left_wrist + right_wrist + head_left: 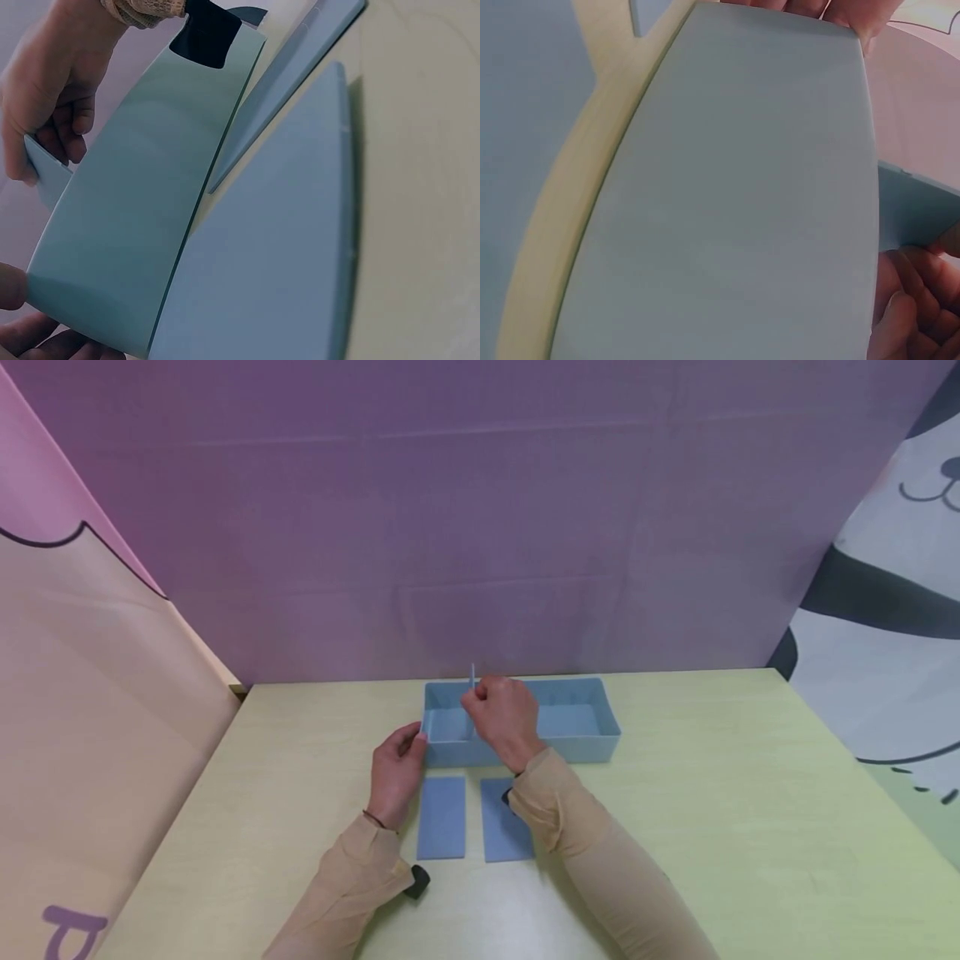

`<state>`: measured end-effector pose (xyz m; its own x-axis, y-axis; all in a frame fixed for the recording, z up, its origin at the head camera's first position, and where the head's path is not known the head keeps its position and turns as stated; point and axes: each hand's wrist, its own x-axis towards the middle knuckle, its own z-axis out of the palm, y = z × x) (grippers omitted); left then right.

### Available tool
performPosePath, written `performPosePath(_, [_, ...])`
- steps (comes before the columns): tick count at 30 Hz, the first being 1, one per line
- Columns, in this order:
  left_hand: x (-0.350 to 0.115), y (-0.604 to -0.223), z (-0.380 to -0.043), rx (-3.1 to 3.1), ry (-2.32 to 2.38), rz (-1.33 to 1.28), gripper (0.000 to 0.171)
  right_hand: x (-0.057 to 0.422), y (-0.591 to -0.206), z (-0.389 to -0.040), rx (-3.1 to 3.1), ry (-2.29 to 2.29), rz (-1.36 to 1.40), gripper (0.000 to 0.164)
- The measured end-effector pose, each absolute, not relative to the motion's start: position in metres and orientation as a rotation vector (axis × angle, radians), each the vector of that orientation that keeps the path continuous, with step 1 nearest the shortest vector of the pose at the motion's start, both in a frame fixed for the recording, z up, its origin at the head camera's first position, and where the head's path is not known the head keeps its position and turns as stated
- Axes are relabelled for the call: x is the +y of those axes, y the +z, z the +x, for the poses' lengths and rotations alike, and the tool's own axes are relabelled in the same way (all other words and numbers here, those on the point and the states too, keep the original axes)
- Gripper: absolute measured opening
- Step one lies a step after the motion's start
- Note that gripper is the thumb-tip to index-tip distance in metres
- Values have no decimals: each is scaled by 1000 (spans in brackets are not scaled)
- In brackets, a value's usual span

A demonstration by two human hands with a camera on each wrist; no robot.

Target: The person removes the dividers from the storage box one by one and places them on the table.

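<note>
A long light-blue plastic box (588,749) lies open-topped near the table's back edge. My right hand (504,714) pinches a thin blue divider panel (472,675), held upright across the box left of its middle; in the left wrist view the divider (49,178) shows between thumb and curled fingers. Whether its lower edge sits in a slot is hidden. At the box's left end my left hand (396,772) grips the end wall, with the thumb at the rim and the fingers outside.
Two flat blue panels lie side by side in front of the box: a left panel (441,818) and a right panel (504,831), the latter partly covered by the right sleeve. Behind the pale wooden table (712,793) hangs a purple cloth (480,527).
</note>
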<state>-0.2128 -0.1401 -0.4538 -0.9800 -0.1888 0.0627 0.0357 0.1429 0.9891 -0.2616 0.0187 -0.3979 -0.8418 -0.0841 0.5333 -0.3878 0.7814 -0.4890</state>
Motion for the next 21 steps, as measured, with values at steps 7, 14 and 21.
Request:
performPosePath(7, [-141,-454,-213,-2240,-1949,149,31,19,-396,-261,-2459,844,363,36])
performPosePath(14, [-140,-453,-212,-2248,-1950,162,32,21,-392,-261,-2419,871,385,34])
performPosePath(21, [-141,-453,-212,-2252,-1947,167,32,23,-388,-260,-2402,976,370,30])
